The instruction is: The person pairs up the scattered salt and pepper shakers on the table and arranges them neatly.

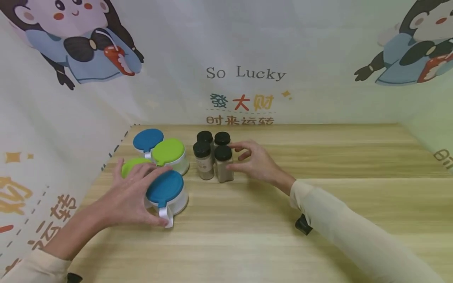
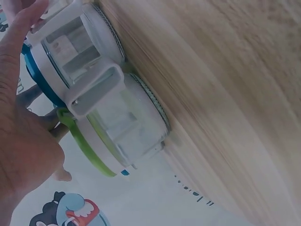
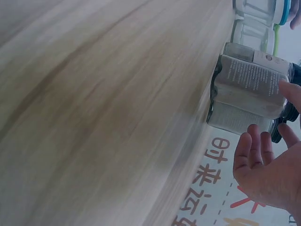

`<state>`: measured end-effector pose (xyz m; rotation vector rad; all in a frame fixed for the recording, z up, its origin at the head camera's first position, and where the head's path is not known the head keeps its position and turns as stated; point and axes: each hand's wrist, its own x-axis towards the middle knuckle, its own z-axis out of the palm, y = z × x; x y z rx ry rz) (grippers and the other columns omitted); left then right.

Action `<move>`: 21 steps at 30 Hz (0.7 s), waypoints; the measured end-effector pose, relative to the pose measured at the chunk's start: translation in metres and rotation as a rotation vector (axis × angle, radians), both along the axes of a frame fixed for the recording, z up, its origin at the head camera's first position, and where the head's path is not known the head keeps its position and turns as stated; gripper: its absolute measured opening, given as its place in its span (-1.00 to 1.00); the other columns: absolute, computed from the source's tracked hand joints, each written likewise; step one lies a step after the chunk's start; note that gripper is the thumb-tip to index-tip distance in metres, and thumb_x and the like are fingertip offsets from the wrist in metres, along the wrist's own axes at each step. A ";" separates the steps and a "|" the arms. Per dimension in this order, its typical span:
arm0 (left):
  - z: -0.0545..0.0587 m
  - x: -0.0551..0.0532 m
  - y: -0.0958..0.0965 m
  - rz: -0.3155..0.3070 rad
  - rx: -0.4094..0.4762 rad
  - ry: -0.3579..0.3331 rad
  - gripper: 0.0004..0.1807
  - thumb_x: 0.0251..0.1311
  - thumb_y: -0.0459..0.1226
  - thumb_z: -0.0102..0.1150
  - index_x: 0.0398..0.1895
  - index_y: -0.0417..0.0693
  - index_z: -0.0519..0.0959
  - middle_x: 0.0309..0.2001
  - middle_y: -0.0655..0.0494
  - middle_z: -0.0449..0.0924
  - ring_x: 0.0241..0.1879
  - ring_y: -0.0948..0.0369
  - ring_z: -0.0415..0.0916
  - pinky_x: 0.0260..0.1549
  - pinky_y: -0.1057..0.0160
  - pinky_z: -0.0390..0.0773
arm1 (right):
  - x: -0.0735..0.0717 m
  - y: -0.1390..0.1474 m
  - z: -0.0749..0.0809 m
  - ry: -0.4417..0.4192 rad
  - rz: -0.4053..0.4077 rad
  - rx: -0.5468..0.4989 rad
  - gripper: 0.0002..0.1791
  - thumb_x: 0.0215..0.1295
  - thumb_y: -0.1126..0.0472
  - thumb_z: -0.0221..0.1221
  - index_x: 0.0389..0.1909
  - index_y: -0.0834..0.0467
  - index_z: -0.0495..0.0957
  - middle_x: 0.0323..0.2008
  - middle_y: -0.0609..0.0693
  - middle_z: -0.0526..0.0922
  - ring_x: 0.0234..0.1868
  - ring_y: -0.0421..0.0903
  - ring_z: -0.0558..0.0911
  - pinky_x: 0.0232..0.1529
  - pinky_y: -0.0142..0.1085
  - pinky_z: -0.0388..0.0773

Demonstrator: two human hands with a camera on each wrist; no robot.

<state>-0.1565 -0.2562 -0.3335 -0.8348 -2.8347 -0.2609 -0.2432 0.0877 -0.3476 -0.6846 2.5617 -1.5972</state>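
Note:
My left hand [image 1: 129, 198] spreads over the near blue-lidded jar [image 1: 166, 188], thumb at its white handle [image 1: 166, 216], fingers along the far side of the lid. Under those fingers, a green-lidded jar [image 2: 129, 127] is partly hidden in the head view. On the right, my right hand [image 1: 256, 161] touches the near-right spice bottle [image 1: 224, 165] with its thumb. Its other fingers bend loosely beside the black cap of the bottle behind [image 1: 222, 138]. Two more black-capped spice bottles stand against these on the left, one of them the front-left bottle [image 1: 204, 163].
Behind the left hand stand another green-lidded jar [image 1: 169, 151] and a blue-lidded jar [image 1: 148, 139], close together. A narrow gap separates the jars from the bottles. The wooden table [image 1: 318, 153] ends at a printed cloth backdrop [image 1: 318, 51].

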 end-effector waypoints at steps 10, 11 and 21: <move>0.003 0.002 0.010 -0.041 -0.053 0.050 0.15 -0.28 0.44 0.45 0.41 0.06 0.43 0.29 -0.16 0.42 0.37 -0.23 0.19 0.27 -0.40 -0.64 | -0.004 -0.006 -0.008 -0.058 0.027 -0.023 -0.37 0.04 0.27 0.55 0.17 0.22 0.55 0.10 0.24 0.48 -0.05 0.12 0.61 -0.09 -0.19 0.59; 0.003 0.002 0.012 -0.045 -0.065 0.049 0.16 -0.26 0.45 0.44 0.41 0.05 0.42 0.31 -0.17 0.41 0.38 -0.23 0.18 0.27 -0.41 -0.62 | -0.004 -0.005 -0.009 -0.062 0.038 -0.030 -0.38 0.05 0.28 0.55 0.15 0.21 0.55 0.09 0.22 0.50 -0.05 0.12 0.61 -0.09 -0.18 0.59; -0.005 -0.008 0.024 -0.087 -0.094 0.039 0.30 -0.30 0.52 0.39 0.49 -0.01 0.26 0.38 -0.19 0.32 0.43 -0.24 0.10 0.27 -0.46 -0.55 | -0.006 0.001 -0.011 0.035 0.129 0.011 -0.36 0.09 0.28 0.53 0.21 0.27 0.54 -0.08 0.07 0.58 -0.10 0.06 0.59 0.00 -0.07 0.56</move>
